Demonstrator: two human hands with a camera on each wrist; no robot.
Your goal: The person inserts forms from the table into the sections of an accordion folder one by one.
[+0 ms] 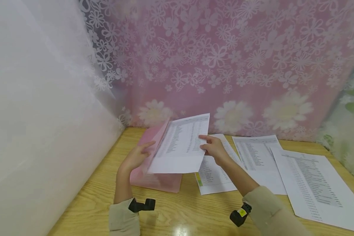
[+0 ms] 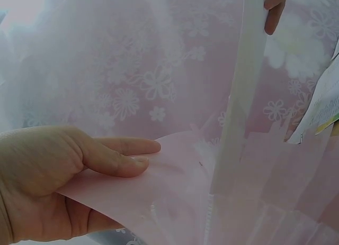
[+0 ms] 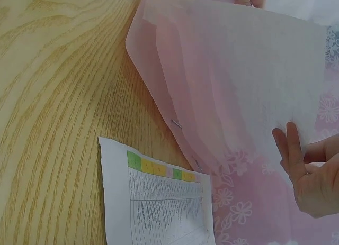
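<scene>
while hands (image 1: 134,158) (image 1: 215,149) pinch pink folder (image 1: 165,183) and sheet (image 1: 177,147), sheet's long axis points toward curtain (image 1: 224,49).

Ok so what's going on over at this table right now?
A person's left hand pinches a pink folder, while their right hand holds a printed sheet up over it by the edge. Whether the sheet's far edge is tucked inside is unclear. Three more printed sheets lie to the right on the wooden table.

Tilted white printed sheet (image 1: 180,141) at an open pink folder (image 1: 165,184)
</scene>
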